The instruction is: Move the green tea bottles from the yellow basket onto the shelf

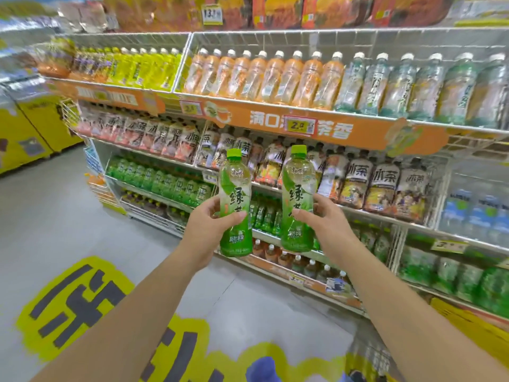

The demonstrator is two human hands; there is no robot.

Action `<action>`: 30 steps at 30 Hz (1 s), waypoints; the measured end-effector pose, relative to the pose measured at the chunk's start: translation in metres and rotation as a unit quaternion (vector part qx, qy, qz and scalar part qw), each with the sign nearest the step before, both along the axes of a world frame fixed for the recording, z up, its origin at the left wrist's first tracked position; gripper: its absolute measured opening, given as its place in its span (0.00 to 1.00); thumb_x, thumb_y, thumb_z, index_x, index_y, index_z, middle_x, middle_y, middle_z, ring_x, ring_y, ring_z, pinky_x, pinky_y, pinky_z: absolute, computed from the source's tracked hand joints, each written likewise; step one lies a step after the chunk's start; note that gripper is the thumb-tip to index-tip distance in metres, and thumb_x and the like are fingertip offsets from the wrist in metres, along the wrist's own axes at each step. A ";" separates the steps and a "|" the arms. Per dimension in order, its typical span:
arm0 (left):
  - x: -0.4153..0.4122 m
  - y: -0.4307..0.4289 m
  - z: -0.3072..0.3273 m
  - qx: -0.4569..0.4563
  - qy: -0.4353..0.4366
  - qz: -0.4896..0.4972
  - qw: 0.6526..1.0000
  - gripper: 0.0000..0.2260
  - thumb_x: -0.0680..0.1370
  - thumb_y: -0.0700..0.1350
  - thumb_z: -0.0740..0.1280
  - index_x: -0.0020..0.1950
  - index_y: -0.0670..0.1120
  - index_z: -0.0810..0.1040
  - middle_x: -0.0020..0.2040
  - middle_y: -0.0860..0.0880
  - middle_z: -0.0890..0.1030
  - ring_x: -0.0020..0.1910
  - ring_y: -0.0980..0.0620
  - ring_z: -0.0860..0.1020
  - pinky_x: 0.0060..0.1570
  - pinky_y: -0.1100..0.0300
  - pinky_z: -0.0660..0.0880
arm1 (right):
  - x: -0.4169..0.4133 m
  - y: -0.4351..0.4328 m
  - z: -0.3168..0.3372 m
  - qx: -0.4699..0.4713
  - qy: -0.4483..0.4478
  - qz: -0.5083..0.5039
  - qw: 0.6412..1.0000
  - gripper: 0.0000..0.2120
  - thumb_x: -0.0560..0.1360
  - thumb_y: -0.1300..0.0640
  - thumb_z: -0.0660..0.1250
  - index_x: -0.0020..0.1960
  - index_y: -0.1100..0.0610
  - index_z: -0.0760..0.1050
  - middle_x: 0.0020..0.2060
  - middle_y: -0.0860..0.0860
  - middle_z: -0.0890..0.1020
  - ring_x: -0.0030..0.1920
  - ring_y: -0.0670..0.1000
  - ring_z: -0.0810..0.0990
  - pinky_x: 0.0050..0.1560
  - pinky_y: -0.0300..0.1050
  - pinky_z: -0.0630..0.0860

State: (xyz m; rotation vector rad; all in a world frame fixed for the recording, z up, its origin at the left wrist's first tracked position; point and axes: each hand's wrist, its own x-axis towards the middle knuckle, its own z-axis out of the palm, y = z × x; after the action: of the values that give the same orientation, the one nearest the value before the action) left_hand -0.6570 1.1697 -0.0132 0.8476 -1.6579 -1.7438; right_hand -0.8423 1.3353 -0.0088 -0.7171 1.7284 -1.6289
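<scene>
A shop aisle with a drinks shelf [275,186]. The left hand [205,224] and right hand [326,224] each grip a green tea bottle [235,199] [297,197], fingers curled round, held upright before the shelf, neither placed yet. The basket is unseen.

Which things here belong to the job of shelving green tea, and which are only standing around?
Job: left hand, gripping the left green tea bottle; right hand, gripping the right green tea bottle; the shelf.
Bystanders: orange bottles on top row; yellow price tag; yellow floor lettering.
</scene>
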 end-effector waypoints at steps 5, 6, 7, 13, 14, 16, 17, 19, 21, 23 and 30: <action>-0.036 -0.013 -0.030 0.026 -0.017 -0.034 0.999 0.13 0.73 0.36 0.75 0.56 0.44 0.82 0.47 0.50 0.87 0.45 0.55 0.84 0.41 0.64 0.79 | -0.018 -0.009 -0.029 0.022 -0.010 -0.028 0.999 0.16 0.75 0.59 0.73 0.59 0.46 0.75 0.54 0.51 0.83 0.45 0.45 0.84 0.36 0.35 0.79; -0.045 -0.014 -0.036 0.028 -0.024 -0.038 0.999 0.13 0.73 0.36 0.76 0.56 0.44 0.82 0.47 0.49 0.87 0.46 0.54 0.84 0.42 0.63 0.79 | -0.026 -0.009 -0.036 0.028 -0.011 -0.034 0.999 0.16 0.74 0.58 0.73 0.58 0.45 0.75 0.54 0.50 0.83 0.45 0.45 0.84 0.36 0.35 0.79; -0.054 -0.015 -0.043 0.032 -0.032 -0.043 0.998 0.14 0.73 0.36 0.76 0.57 0.44 0.82 0.48 0.49 0.87 0.47 0.54 0.84 0.43 0.62 0.79 | -0.034 -0.009 -0.043 0.033 -0.010 -0.040 0.999 0.16 0.74 0.56 0.74 0.58 0.44 0.75 0.54 0.49 0.82 0.47 0.46 0.84 0.37 0.36 0.79; -0.122 -0.022 -0.087 0.058 -0.068 -0.075 0.993 0.17 0.70 0.31 0.76 0.55 0.46 0.81 0.47 0.49 0.87 0.45 0.54 0.84 0.43 0.62 0.79 | -0.089 -0.007 -0.096 0.084 -0.023 -0.083 0.993 0.29 0.70 0.48 0.77 0.68 0.48 0.73 0.61 0.46 0.79 0.60 0.47 0.78 0.57 0.49 0.78; -0.135 -0.023 -0.094 0.063 -0.074 -0.084 0.992 0.17 0.70 0.30 0.76 0.54 0.46 0.81 0.46 0.50 0.87 0.44 0.55 0.84 0.42 0.63 0.79 | -0.098 -0.007 -0.107 0.085 -0.039 -0.091 0.991 0.30 0.70 0.49 0.77 0.69 0.49 0.72 0.62 0.46 0.79 0.60 0.47 0.78 0.55 0.47 0.80; -0.160 -0.026 -0.112 0.073 -0.087 -0.103 0.988 0.17 0.70 0.29 0.76 0.54 0.46 0.81 0.45 0.50 0.87 0.44 0.55 0.84 0.41 0.65 0.79 | -0.114 -0.004 -0.128 0.080 -0.064 -0.096 0.990 0.27 0.71 0.53 0.77 0.68 0.50 0.72 0.61 0.47 0.79 0.57 0.46 0.81 0.48 0.42 0.81; -0.173 -0.026 -0.122 0.080 -0.094 -0.109 0.986 0.18 0.70 0.29 0.76 0.54 0.46 0.81 0.45 0.51 0.87 0.43 0.56 0.84 0.41 0.65 0.79 | -0.121 -0.003 -0.136 0.075 -0.075 -0.095 0.990 0.24 0.72 0.56 0.76 0.66 0.50 0.74 0.59 0.47 0.80 0.55 0.46 0.82 0.46 0.40 0.81; -0.194 -0.025 -0.141 0.093 -0.109 -0.115 0.983 0.18 0.70 0.29 0.76 0.54 0.47 0.80 0.44 0.52 0.87 0.43 0.57 0.85 0.40 0.66 0.79 | -0.133 0.001 -0.155 0.075 -0.097 -0.101 0.987 0.19 0.73 0.61 0.74 0.61 0.49 0.76 0.55 0.47 0.83 0.53 0.46 0.82 0.46 0.40 0.81; -0.212 -0.023 -0.163 0.105 -0.126 -0.126 0.978 0.18 0.70 0.29 0.76 0.55 0.45 0.80 0.44 0.52 0.87 0.43 0.57 0.85 0.40 0.66 0.79 | -0.144 0.005 -0.175 0.075 -0.122 -0.111 0.983 0.18 0.73 0.64 0.73 0.59 0.49 0.77 0.53 0.48 0.84 0.52 0.48 0.83 0.47 0.41 0.81; -0.227 -0.022 -0.186 0.112 -0.141 -0.144 0.973 0.18 0.71 0.29 0.75 0.57 0.42 0.79 0.46 0.50 0.87 0.44 0.55 0.85 0.41 0.65 0.79 | -0.155 0.008 -0.197 0.082 -0.137 -0.121 0.980 0.19 0.73 0.66 0.73 0.60 0.51 0.77 0.52 0.50 0.85 0.52 0.50 0.84 0.48 0.43 0.81; -0.263 -0.025 -0.267 0.132 -0.189 -0.196 0.953 0.21 0.70 0.27 0.75 0.58 0.44 0.78 0.47 0.50 0.87 0.46 0.54 0.85 0.44 0.64 0.79 | -0.180 0.013 -0.281 0.099 -0.174 -0.158 0.967 0.24 0.71 0.66 0.75 0.65 0.53 0.76 0.57 0.51 0.83 0.56 0.53 0.83 0.57 0.57 0.79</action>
State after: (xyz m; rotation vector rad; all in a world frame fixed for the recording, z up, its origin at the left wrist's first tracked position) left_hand -0.9202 1.1444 -0.2804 1.0840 -1.9716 -2.2228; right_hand -1.0228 1.3480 -0.2894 -0.0520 1.7680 -1.6376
